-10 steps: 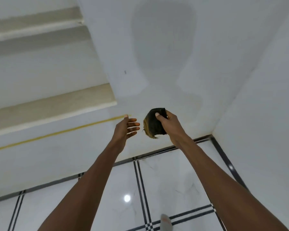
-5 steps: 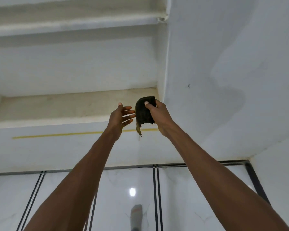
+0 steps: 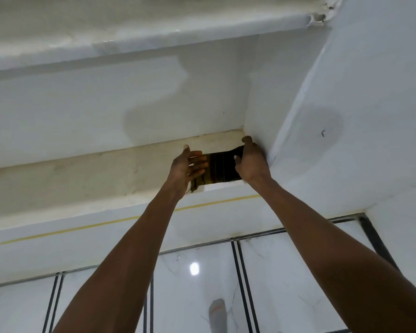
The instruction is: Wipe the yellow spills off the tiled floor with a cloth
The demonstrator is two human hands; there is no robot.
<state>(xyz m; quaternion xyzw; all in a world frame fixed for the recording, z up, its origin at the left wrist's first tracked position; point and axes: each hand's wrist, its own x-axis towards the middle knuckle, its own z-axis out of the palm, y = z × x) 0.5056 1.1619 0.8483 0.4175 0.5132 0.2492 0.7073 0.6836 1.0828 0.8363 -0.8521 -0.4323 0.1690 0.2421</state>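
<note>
Your right hand [image 3: 251, 162] grips the dark cloth [image 3: 220, 169] over the stair ledge [image 3: 82, 174] by the wall corner; your left hand [image 3: 186, 168], fingers straight, touches its other edge. Spread it flat, then bring it down to the tiled floor [image 3: 190, 296].

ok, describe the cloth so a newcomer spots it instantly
Find the cream stair tread where it meets the white wall on the right. The cloth is stretched there between the left hand and right hand: the only dark, striped thing among pale surfaces.
</note>
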